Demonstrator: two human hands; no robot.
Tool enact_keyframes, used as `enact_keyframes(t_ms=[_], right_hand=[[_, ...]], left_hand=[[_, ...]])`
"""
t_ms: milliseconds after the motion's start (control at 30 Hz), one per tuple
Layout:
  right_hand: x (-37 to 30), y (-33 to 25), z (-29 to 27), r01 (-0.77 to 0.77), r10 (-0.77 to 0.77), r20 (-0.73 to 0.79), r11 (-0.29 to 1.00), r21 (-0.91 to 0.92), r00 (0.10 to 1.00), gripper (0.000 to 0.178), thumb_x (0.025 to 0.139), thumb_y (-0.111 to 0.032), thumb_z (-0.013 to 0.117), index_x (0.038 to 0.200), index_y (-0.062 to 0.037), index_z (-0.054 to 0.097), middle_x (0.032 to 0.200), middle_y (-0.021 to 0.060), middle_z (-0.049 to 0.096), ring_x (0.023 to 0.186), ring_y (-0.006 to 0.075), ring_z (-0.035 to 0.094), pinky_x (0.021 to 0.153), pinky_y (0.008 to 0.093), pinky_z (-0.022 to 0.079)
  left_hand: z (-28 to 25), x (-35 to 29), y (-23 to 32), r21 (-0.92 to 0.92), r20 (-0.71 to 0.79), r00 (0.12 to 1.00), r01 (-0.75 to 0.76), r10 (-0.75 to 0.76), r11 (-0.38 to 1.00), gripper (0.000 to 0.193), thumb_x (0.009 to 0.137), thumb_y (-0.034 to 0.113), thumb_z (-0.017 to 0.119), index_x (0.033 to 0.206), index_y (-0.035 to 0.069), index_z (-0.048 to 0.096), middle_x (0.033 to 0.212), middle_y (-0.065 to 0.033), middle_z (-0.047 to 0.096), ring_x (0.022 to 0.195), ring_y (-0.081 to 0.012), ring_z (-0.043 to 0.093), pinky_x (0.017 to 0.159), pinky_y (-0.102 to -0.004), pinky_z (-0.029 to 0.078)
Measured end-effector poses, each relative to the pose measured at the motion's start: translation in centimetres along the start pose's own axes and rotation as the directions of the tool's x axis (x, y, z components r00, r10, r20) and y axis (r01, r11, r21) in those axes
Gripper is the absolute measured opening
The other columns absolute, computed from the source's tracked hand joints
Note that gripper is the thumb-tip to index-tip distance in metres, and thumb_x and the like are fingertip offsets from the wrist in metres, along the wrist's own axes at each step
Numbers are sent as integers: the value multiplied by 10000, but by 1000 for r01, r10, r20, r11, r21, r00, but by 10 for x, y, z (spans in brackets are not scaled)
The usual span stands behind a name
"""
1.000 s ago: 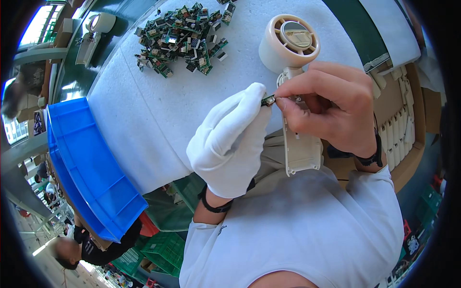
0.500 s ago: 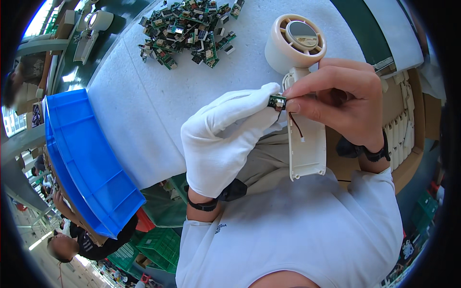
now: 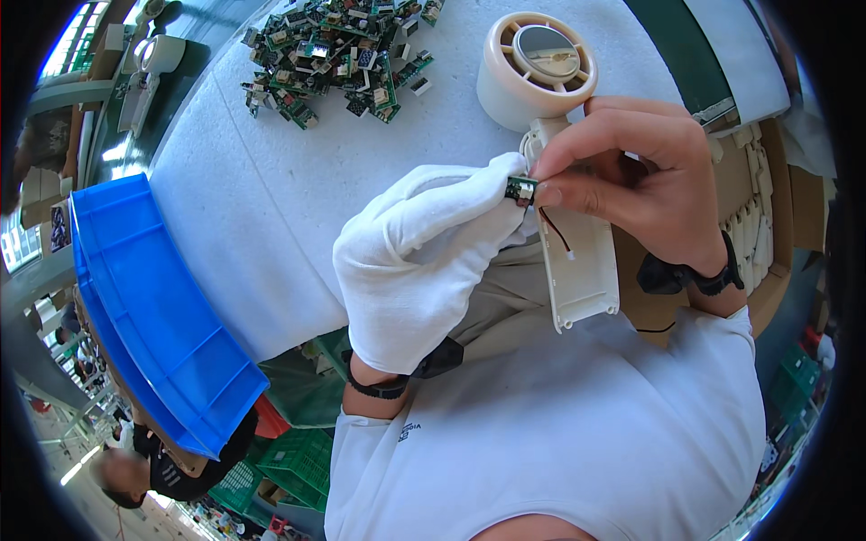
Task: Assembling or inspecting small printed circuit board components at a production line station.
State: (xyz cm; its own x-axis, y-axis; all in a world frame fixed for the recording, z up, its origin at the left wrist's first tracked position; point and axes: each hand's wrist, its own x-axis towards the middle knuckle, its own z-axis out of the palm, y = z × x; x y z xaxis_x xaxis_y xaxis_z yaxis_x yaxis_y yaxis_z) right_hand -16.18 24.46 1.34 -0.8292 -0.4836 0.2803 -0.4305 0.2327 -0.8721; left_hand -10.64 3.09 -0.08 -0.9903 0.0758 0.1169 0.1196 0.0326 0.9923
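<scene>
In a white glove, my left hand [image 3: 419, 257] is closed with a small green circuit board [image 3: 520, 190] between its fingertips. My bare right hand [image 3: 645, 180] pinches at the board's right edge with thumb and forefinger; whatever lies between those fingertips is too small to make out. Beneath both hands is a cream handheld fan [image 3: 538, 68], its round head on the table and its open handle shell [image 3: 585, 279] reaching toward my lap. A thin dark red and black wire [image 3: 555, 232] with a small white plug hangs over the shell.
A heap of circuit boards [image 3: 338, 63] lies on the white tabletop [image 3: 239, 207]. At left stands a blue bin [image 3: 167, 307]; another fan [image 3: 161, 56] rests farther off. A cardboard box [image 3: 778, 212] of cream parts is at right. Another person [image 3: 180, 464] is at lower left, near green crates [image 3: 289, 464].
The view has shifted slightly. The lower end of the fan's handle has swung a little to the right and up. Both hands stay at the circuit board.
</scene>
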Motion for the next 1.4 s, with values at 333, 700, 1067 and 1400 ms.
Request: enact_keyframes(t_ms=[333,700,1067,1400], right_hand=[[2,-3,1,0,-3,-21,990,-138,1000,182,805,-40,853,961,-60,762,780,-9,643,594,59,489,522,227,363],[6,-12,-20,426,-349,279,856,-294,895,261,697,-50,873,940,-99,792,943,21,727,847,226,628,719,311,541],[3,-10,10,188,-202,-103,973,-133,974,211,805,8,799,1006,-52,778,954,62,756,873,204,644,747,283,524],[-2,-27,30,1,-100,-274,940,-340,957,213,835,44,756,1039,-15,774,933,82,745,838,188,649,711,287,529]], left_hand=[[9,2,-5,103,-112,989,-82,93,991,276,869,-74,751,1138,-10,756,1064,-121,750,916,-157,703,829,-279,569],[11,0,-3,65,-146,987,-60,69,996,289,894,-65,730,1177,-10,738,1052,-115,750,905,-147,718,818,-277,574],[13,2,8,-254,-135,969,168,-207,953,288,943,-54,685,1230,-45,701,1078,-93,737,935,-137,711,838,-289,598],[16,2,1,-61,-181,983,15,-26,998,290,926,-73,689,1213,-37,709,1093,-117,731,943,-160,725,844,-299,607]])
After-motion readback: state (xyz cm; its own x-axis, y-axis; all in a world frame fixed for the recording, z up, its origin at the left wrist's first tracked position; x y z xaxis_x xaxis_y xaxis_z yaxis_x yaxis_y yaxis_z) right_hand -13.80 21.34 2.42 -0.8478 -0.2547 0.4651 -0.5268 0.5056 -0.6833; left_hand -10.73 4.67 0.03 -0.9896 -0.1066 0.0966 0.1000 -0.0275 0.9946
